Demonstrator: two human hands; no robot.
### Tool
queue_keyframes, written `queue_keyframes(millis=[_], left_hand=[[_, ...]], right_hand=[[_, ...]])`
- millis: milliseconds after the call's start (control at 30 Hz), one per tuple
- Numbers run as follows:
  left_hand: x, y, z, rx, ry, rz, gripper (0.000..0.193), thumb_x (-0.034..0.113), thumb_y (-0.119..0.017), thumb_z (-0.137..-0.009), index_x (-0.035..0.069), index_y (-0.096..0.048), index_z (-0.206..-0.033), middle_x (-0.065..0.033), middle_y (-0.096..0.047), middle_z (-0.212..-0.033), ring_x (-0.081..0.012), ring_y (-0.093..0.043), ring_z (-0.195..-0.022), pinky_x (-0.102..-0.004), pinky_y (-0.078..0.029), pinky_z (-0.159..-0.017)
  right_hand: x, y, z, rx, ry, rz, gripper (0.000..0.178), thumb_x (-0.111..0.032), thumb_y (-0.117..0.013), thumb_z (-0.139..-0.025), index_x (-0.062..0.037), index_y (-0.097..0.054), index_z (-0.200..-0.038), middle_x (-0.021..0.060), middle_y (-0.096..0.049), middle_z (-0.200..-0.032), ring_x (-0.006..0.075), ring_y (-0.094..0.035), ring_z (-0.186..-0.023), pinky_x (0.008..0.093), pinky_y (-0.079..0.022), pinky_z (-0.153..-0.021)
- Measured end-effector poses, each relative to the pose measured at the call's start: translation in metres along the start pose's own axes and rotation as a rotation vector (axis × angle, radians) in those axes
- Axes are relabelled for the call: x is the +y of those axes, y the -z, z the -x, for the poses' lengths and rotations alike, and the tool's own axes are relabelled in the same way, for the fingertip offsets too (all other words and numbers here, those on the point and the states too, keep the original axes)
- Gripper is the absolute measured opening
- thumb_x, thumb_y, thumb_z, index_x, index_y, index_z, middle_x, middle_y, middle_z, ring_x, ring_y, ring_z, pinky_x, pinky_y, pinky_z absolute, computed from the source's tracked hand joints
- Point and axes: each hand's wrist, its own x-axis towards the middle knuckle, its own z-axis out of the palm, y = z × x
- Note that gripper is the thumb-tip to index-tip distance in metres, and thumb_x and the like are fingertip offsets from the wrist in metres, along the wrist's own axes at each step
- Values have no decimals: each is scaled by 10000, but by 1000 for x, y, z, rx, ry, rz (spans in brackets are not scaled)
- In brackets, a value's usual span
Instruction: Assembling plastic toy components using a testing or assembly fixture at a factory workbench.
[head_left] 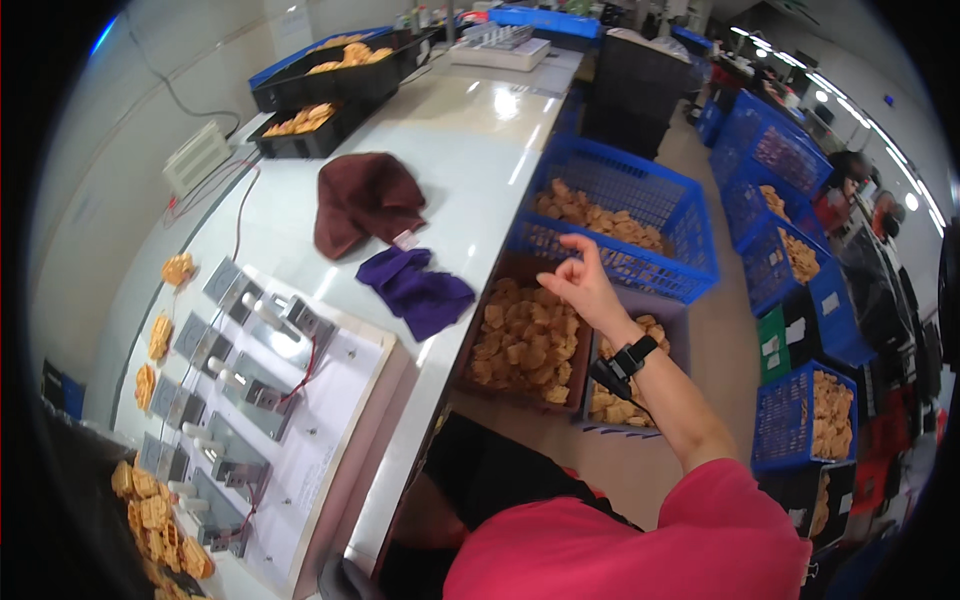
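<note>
Parts (pixel 520 340), small flat orange-tan pieces, fill a brown tray (pixel 470 375) that stands below the right edge of the tabletop (pixel 470 150), with a second, grey tray (pixel 672 312) of the same parts just beside it on the right. Right hand (pixel 580 280) hangs above the far end of the brown tray, near the front wall of a blue crate (pixel 640 225) also loaded with parts. Step in hand, as judged: picking stock from the trays. Grip state: thumb and forefinger pinched together, remaining fingers loosely curled; whether a part sits in the pinch cannot be told. Left hand is out of view. A fixture board (pixel 340 420) with metal clamps lies at the near left corner of the tabletop, with loose parts along its left side. Next move calls for a clean pinch on one part, clear of its neighbours
</note>
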Motion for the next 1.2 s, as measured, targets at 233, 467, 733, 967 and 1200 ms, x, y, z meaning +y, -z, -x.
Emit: queue_keyframes(millis=[233,467,733,967,1200], left_hand=[[-13,1,11,45,74,78,254,97,-716,-883,-33,-629,-1083,-87,-610,-777,-169,-513,-608,-293,-449,-558],[-22,-5,9,83,-35,33,322,158,-767,-847,-14,-645,-1090,-42,-514,-646,-168,-445,-538,-310,-402,-500],[4,2,-1,80,44,91,383,230,-803,-824,6,-657,-1099,-26,-483,-615,-155,-430,-518,-318,-404,-493],[-6,2,3,31,115,87,435,261,-806,-815,42,-642,-1153,-23,-509,-621,-163,-460,-534,-324,-429,-516],[0,2,3,64,75,84,465,283,-815,-801,46,-638,-1161,-28,-537,-659,-170,-478,-552,-334,-440,-532]], right_hand=[[-153,18,-51,125,467,-116,717,-130,-804,-815,-63,-296,-1316,-57,-411,-656,22,-394,-595,175,-342,-539],[-237,45,-74,211,602,-462,604,-252,-754,-870,-76,-343,-1276,-64,-342,-620,31,-319,-515,200,-257,-459],[-290,114,-123,-659,413,-1222,539,-505,-679,-861,0,-643,-1044,-66,-346,-618,26,-322,-482,174,-282,-447],[-324,142,-128,-555,483,-1151,488,-467,-715,-845,-8,-631,-989,-57,-348,-618,29,-317,-477,177,-276,-443],[-350,191,-105,-474,543,-1080,462,-438,-735,-843,-7,-625,-970,-52,-358,-618,36,-322,-474,179,-272,-443]])
